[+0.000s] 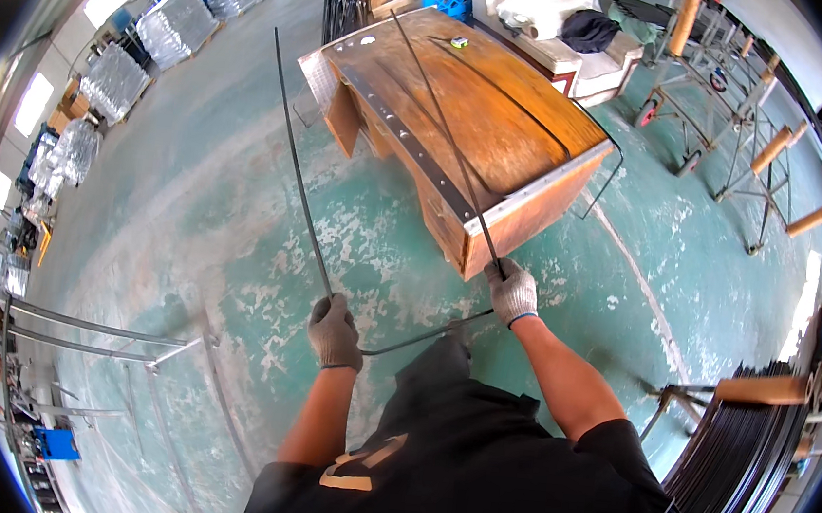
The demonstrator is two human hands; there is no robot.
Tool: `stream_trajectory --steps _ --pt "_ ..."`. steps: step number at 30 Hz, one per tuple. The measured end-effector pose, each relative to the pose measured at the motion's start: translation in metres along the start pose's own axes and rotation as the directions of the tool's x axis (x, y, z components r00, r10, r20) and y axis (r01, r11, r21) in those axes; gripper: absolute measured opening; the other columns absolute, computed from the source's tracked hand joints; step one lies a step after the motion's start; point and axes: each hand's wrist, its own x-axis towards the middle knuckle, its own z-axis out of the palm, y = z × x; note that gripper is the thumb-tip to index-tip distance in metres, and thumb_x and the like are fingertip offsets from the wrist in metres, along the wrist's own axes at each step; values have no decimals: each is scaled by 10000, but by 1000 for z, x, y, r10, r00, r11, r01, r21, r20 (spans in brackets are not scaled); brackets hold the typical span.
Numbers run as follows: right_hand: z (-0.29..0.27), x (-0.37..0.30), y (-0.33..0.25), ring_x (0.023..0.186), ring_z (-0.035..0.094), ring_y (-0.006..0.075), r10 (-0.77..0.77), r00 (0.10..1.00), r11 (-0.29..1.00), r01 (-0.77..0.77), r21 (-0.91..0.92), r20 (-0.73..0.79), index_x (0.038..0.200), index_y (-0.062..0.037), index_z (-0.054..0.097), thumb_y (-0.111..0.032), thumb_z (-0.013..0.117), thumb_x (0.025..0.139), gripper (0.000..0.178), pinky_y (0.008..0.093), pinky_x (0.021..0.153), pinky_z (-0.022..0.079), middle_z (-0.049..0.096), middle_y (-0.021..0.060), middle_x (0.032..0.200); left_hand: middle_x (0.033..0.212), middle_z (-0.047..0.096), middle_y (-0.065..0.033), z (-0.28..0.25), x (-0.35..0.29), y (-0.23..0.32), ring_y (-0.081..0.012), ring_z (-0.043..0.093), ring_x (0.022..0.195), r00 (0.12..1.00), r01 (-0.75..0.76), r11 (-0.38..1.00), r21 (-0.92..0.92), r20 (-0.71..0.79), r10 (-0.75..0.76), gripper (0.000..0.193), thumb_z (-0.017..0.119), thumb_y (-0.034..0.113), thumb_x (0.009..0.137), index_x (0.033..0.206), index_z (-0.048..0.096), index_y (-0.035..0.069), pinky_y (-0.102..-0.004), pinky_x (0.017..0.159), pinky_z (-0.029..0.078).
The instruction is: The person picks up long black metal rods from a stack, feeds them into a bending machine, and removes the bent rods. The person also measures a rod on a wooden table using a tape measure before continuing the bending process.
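Observation:
Both my hands wear pale knit work gloves. A long thin black metal rod (pixel 296 161), bent into a U shape, runs between them. My left hand (pixel 335 332) is closed round it near one bend, and that leg slants up over the floor. My right hand (pixel 513 290) grips near the other bend, at the corner of a worn wooden desk (pixel 533 96). The second leg passes above the desk top; whether it touches cannot be told. The short crosspiece hangs low between my hands. Another dark bent rod (pixel 617 172) lies across the desk, its end hanging past the right edge.
A small yellow-green tape measure (pixel 459 42) lies on the desk. Behind it stands a cream sofa (pixel 599 63). Wheeled roller stands (pixel 697 115) are at the right, above a stack of black bars (pixel 740 461). A metal tube frame (pixel 158 357) stands left; wrapped pallets (pixel 113 82) line the wall.

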Motion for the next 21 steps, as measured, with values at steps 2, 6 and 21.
stream_trajectory --steps 2,6,21 --pt "-8 56 -2 1020 719 440 -18 999 1000 18 -3 29 1129 -59 740 -380 655 1037 344 495 869 559 746 249 1035 648 509 36 42 23 0 -88 403 459 1000 -1 1000 -22 -29 1 140 704 204 1020 934 638 117 -275 424 282" --pt "-41 147 -41 1027 721 438 -56 989 992 70 -101 134 1164 -35 738 -379 673 1023 377 489 889 564 755 242 1033 651 504 43 110 58 12 -83 391 460 995 28 996 -86 -91 -36 111 700 179 1026 951 643 119 -273 424 270" --pt "-119 505 76 1231 636 417 -111 973 708 219 -671 201 1301 -80 660 -275 732 955 404 532 1006 537 692 182 1287 652 483 53 341 33 21 -63 368 461 964 56 983 -174 -247 -99 165 664 181 1065 1155 676 43 -264 425 242"
